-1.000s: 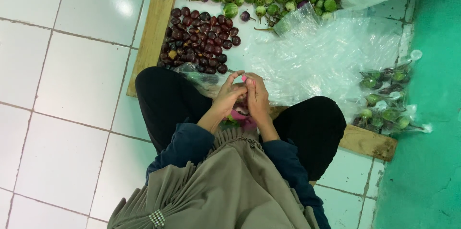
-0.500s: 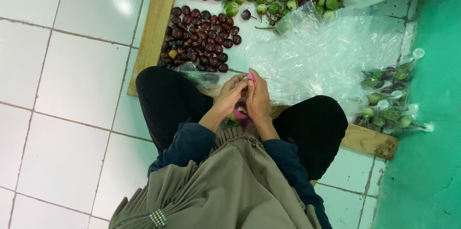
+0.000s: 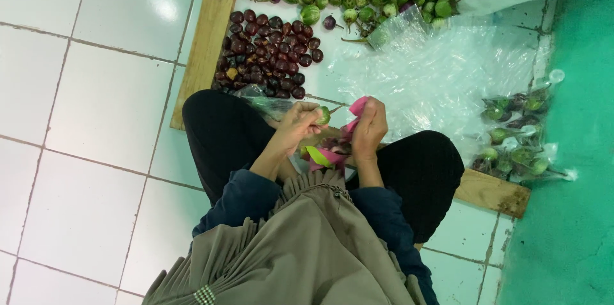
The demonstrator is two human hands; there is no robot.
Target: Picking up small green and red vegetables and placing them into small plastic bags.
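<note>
Just left of frame centre, your left hand (image 3: 299, 123) pinches a small green eggplant (image 3: 324, 115) by its fingertips. Beside it, your right hand (image 3: 369, 131) has its fingers closed on a pink strip (image 3: 354, 116), over your lap. Bagged eggplants (image 3: 515, 142) lie far right.

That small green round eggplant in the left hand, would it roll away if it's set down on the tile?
Probably yes: the green eggplant pinched by the left hand looks nearly round and glossy, so on the smooth white tile floor it would likely roll. Its thin stem may slow it a little. It looks small and light, easy to hold with fingertips.
</note>
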